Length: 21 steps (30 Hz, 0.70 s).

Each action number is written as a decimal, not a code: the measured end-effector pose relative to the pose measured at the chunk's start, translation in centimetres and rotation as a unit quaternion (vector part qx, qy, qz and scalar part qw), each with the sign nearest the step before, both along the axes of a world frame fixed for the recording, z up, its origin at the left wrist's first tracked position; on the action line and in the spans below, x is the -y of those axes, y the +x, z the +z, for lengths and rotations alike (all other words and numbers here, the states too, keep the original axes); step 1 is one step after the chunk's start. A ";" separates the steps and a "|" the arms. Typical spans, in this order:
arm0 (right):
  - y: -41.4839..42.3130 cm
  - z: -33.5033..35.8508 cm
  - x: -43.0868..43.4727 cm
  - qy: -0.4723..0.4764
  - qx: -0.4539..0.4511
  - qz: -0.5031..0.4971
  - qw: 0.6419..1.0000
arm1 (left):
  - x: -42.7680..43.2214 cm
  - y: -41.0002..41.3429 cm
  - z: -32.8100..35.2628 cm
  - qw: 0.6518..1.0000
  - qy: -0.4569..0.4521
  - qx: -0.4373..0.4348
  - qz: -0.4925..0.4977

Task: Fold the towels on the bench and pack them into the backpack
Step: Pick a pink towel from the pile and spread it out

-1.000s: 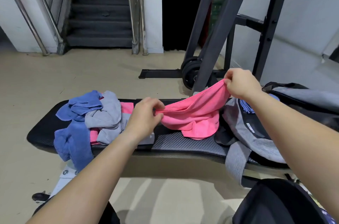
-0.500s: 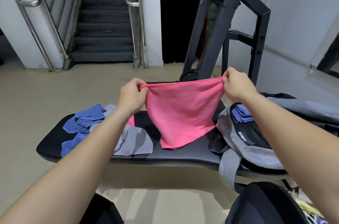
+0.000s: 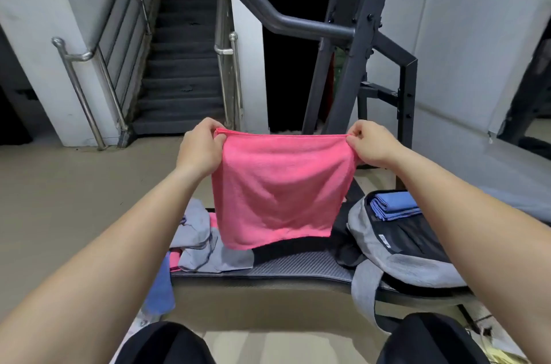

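Two hands, both mine, hold the pink towel [image 3: 277, 187] up at the centre of the frame. My left hand [image 3: 200, 149] has its fingers [image 3: 216, 141] curled tight on the upper left corner. My right hand [image 3: 371, 144] pinches the upper right corner, fingers [image 3: 353, 137] closed on the cloth. The top edge runs taut between them and the rest hangs loose.

At lower right the grey backpack [image 3: 387, 256] lies open on the counter [image 3: 298, 266], with a folded blue towel [image 3: 393, 205] inside. At lower left a crumpled grey towel [image 3: 205, 247] sits on the counter, and another blue towel [image 3: 159, 289] hangs over its near edge.

The hanging cloth hides the counter's middle, and I cannot tell whether its hem touches. My left forearm covers part of the pile.
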State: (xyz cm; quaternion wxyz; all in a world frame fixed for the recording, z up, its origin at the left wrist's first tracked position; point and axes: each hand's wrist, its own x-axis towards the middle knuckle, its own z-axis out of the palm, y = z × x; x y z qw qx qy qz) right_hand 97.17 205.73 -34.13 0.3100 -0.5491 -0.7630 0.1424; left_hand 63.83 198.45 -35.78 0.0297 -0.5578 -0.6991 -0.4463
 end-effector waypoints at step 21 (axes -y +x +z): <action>-3.9 -14.3 -10.4 -0.084 -0.051 -0.057 0.993 | -9.7 -2.4 -13.6 0.992 -0.121 0.035 0.009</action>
